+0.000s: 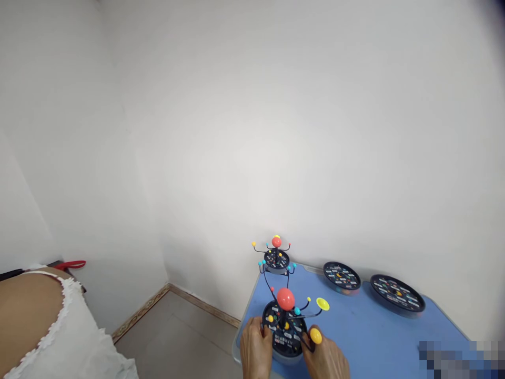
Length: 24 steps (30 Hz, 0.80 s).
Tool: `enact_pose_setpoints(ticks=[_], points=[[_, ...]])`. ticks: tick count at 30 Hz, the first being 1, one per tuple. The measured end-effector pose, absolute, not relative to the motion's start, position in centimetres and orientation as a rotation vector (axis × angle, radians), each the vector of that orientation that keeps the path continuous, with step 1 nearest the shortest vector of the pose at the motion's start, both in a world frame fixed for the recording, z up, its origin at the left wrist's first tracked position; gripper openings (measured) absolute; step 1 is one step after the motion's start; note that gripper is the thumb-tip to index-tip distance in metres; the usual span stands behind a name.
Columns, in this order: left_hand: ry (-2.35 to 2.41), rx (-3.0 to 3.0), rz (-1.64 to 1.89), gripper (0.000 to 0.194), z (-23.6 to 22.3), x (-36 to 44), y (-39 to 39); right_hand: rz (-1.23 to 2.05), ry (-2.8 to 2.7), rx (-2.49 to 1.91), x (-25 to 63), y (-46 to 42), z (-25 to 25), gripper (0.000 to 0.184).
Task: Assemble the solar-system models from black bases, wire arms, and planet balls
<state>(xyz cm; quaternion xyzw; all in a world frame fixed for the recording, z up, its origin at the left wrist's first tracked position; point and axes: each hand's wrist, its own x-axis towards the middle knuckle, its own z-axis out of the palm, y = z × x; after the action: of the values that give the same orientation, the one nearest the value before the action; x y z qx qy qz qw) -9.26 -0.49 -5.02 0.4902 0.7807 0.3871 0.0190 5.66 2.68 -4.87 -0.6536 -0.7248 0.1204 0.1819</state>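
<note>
Plain white walls [252,131] meet at a corner, grey floor [177,326] below with a patterned brown skirting strip [205,299]; blue tabletop [366,342] with a pale rim sits at lower right, against the wall. At far left, a person's bare shoulder in a white, ruffle-edged garment [87,337], a red strap [74,265] just beyond.

Head view: the near planet model [285,337] stands upright at the table's near left part, between the hands. Left hand [255,347] grasps the left rim of its base, thumb over the edge. Right hand [327,358] closes on the right side, beside the orange ball [315,336] — whether fingers pinch the rim or a thin arm too, cannot tell. Opposed grip probably keeps the round base from turning or tipping under its spread arms.

Far planet model [276,259] stands at the back left corner; middle disc [341,276] and right disc [397,293] lie along the wall side, apart, likely set back to leave hand room.

Materials: bases look like dark plastic, round, printed with small coloured marks; glossy red ball [285,299] on top, thin curved black arms, small smooth balls — plus a shallow yellow dish [322,303].
</note>
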Motion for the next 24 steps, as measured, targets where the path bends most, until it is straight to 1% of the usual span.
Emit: enact_pose_setpoints(ticks=[9, 14, 24], points=[[2.376, 1.514, 1.205, 0.027, -6.4, -9.8, 0.1, 0.331, -2.058, -1.87, 5.3, 2.8, -5.2, 0.015], [2.333, 1.487, 1.236, 0.025, -7.0, -9.4, -0.2, 0.343, -2.071, -1.852, 6.0, 2.5, -5.6, 0.016], [2.164, 1.437, 1.277, 0.02, -7.7, -5.2, -1.2, 0.37, -1.989, -1.926, 10.4, 1.5, -5.2, 0.018]])
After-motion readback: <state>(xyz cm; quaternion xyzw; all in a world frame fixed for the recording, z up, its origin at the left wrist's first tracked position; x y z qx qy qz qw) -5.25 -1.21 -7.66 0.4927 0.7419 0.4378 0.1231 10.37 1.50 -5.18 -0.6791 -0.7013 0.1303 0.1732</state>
